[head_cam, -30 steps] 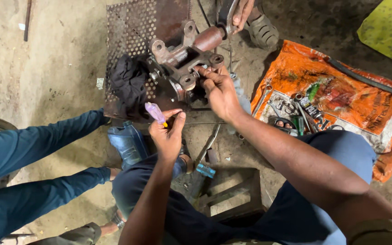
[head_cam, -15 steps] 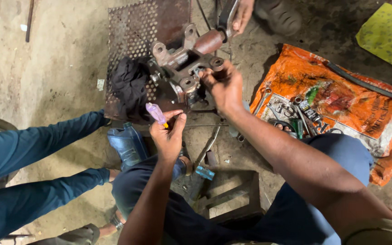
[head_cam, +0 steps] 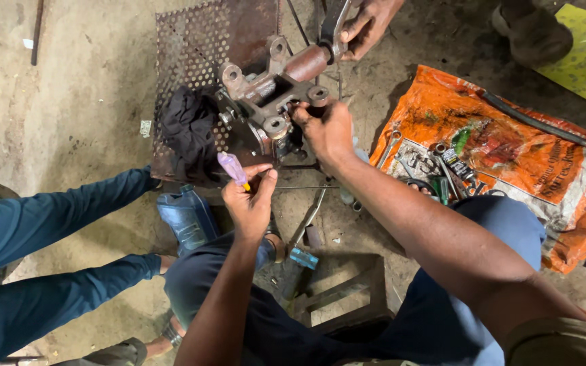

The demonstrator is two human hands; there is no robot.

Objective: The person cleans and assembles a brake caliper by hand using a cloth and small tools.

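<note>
On a dirt workshop floor, two bare hands work at a rusty cast-metal housing.

In the head view, the rusty brown cast-metal housing with round lugs sits on a perforated rust-coloured metal sheet, with a crumpled black cloth touching its left side. The right hand has its fingers curled against the housing's near side, between two lugs; whether it grips any part there cannot be told. The left hand is closed around a screwdriver with a translucent purple handle, just in front of the housing. Another person's hand grips a grey metal tool at the housing's far end. To the right lies an orange printed plastic sack strewn with small tools. A blue plastic jug stands near the left forearm.
</note>
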